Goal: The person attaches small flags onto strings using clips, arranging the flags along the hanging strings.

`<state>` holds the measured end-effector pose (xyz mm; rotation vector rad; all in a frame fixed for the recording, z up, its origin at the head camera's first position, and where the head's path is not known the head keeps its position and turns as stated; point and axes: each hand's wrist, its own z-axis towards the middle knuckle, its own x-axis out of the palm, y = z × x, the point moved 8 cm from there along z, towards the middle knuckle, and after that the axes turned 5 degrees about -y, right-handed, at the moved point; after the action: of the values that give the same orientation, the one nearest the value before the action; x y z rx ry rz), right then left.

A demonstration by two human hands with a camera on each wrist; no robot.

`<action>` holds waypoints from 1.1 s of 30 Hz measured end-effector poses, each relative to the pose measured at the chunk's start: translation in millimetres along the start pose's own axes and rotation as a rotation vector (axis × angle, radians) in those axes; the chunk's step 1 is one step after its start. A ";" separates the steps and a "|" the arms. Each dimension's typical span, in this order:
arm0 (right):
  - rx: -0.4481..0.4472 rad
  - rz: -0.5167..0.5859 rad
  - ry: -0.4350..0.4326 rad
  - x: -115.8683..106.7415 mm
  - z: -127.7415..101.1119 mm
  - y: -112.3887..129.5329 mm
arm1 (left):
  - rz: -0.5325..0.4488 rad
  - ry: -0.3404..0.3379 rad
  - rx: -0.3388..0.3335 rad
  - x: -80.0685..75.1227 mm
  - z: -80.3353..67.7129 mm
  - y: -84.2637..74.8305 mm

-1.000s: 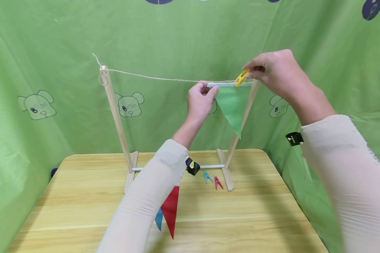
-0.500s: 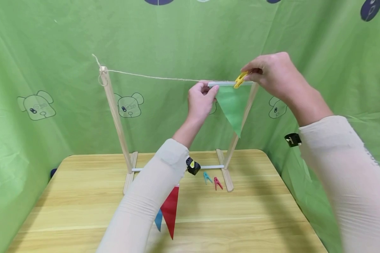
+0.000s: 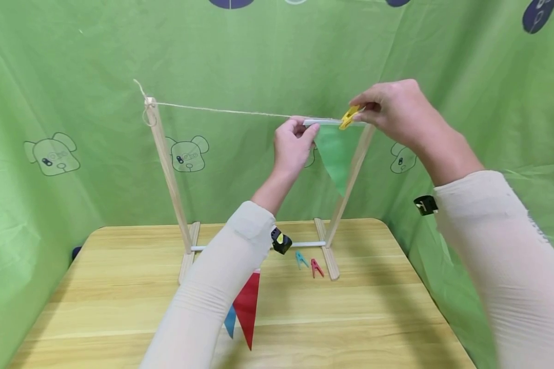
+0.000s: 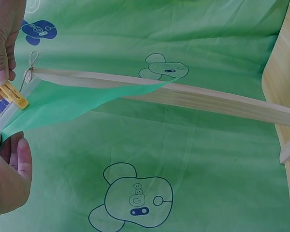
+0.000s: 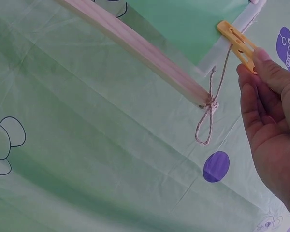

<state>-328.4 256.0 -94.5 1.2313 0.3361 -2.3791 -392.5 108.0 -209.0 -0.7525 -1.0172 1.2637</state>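
Closest to the person, on the wooden table (image 3: 120, 307), a red pennant (image 3: 248, 307) lies flat with a blue pennant (image 3: 231, 320) peeking out beside it, both partly hidden under the left sleeve. A little farther on, a blue peg (image 3: 300, 259) and a red peg (image 3: 317, 267) lie side by side on the table, just beside the right foot of the wooden stand (image 3: 168, 169). The stand's two posts lean up from flat feet joined by a thin white rod, and a twine line (image 3: 221, 111) runs between the post tops, knotted at each.

Up at the line, near the right post, hangs the green pennant (image 3: 338, 154), point down, its white top edge lying along the twine. The left hand (image 3: 294, 146) holds the pennant's left corner, its fingers (image 4: 22, 154) curled and pinching the white edge. The right hand (image 3: 394, 115) is at the other end of that edge, thumb and forefinger pinching the tail of a yellow peg (image 3: 349, 116). The wrist views show the peg's nose sitting across the white edge and the twine; whether its mouth is squeezed apart or clamped I cannot tell. The right-hand knot sits just beyond the peg.

Behind it all hangs a green cloth backdrop (image 3: 74, 102) printed with cartoon dog heads.
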 end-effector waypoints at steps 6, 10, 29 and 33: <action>0.038 -0.004 0.060 5.6 0.1 -3.5 | 0.009 0.005 -0.001 -1.4 1.1 1.8; 0.051 -0.004 0.102 8.8 0.2 -3.8 | 0.027 0.005 0.003 -2.6 1.6 1.7; 0.115 0.064 0.116 12.3 -1.2 -8.3 | 0.073 0.030 0.040 -2.3 3.4 2.5; 0.119 0.069 0.119 13.0 -0.5 -8.5 | 0.057 0.034 0.047 -1.9 2.9 2.2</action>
<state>-338.8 260.1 -105.3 1.4191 0.1869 -2.3012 -396.0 106.3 -210.2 -0.7691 -0.9415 1.3146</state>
